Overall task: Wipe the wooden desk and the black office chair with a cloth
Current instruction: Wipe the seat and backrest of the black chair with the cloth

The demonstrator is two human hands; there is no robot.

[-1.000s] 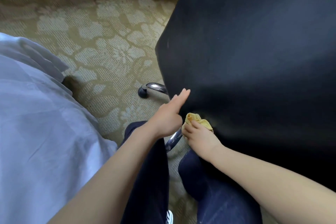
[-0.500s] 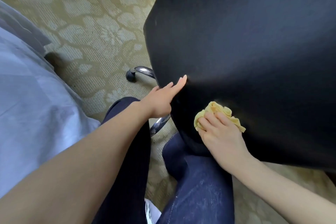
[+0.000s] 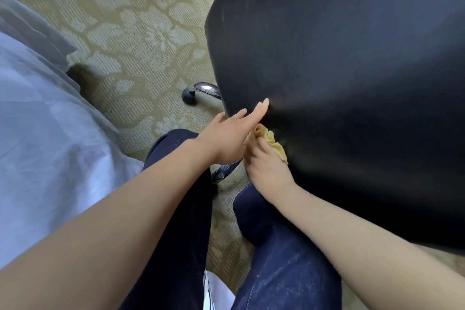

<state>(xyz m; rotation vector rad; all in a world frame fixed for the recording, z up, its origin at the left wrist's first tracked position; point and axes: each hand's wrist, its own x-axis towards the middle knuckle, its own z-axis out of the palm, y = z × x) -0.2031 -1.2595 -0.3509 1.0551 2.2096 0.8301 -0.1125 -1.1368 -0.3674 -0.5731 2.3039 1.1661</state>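
Left hand [image 3: 227, 137] partly hides cloth [image 3: 273, 143], chair [image 3: 339, 83] cropped.

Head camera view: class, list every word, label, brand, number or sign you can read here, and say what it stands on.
None: no readable text shows anywhere in this view.
black office chair: plain dark back, no label or brand visible.
yellow cloth, gripped by the right hand: no print or tag visible.
left hand: flat on the chair's edge, covering no visible writing.
carpet: a floral pattern only, no lettering.
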